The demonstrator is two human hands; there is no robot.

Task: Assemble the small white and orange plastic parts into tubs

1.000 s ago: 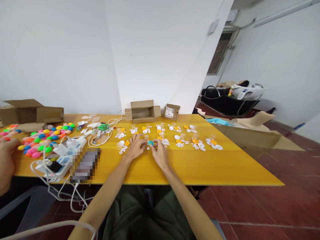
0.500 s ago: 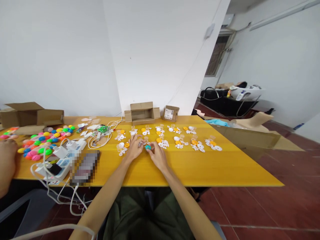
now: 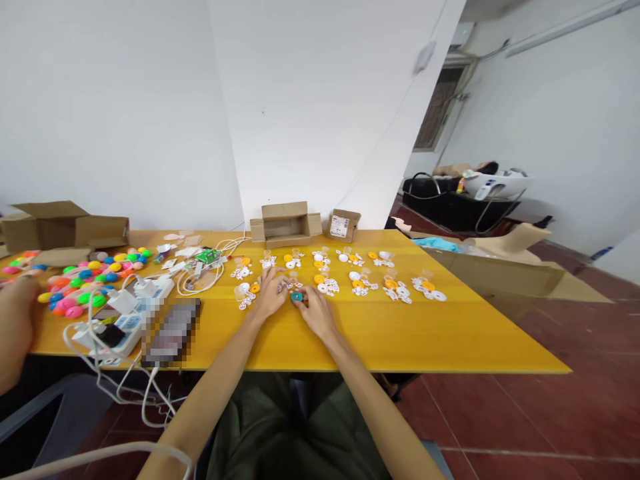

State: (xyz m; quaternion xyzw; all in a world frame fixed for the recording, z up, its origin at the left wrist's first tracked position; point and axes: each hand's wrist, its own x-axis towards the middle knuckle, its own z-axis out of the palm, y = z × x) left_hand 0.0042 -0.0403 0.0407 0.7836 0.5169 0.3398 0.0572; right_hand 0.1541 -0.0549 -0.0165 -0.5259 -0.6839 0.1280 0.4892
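Observation:
Between my hands, close to the table top, is a small teal disc [image 3: 297,297], round and gear-like. My right hand [image 3: 317,311] has it pinched at its right edge between thumb and fingers. To its left, my left hand [image 3: 271,293] is closed, its fingers bent by the small white pieces [image 3: 283,286]; what its fingertips hold is too small to make out. Close by on the left lie a white disc [image 3: 244,288] and an orange disc [image 3: 255,288]. On the right sit another orange disc [image 3: 319,279] and white pieces with holes [image 3: 331,286].
Groups of discs with clear cups [image 3: 390,275] spread rightward. Open cardboard boxes [image 3: 285,241] stand at the back. On the left are colourful balls [image 3: 75,297], a power strip [image 3: 131,327], a blurred-out phone [image 3: 173,332], cables, and another person's hand [image 3: 20,313].
The teal disc stays pinched in my right hand and looks darker, slightly turned. My hands have barely moved. At the far left, the other person's hand has moved slightly rightward.

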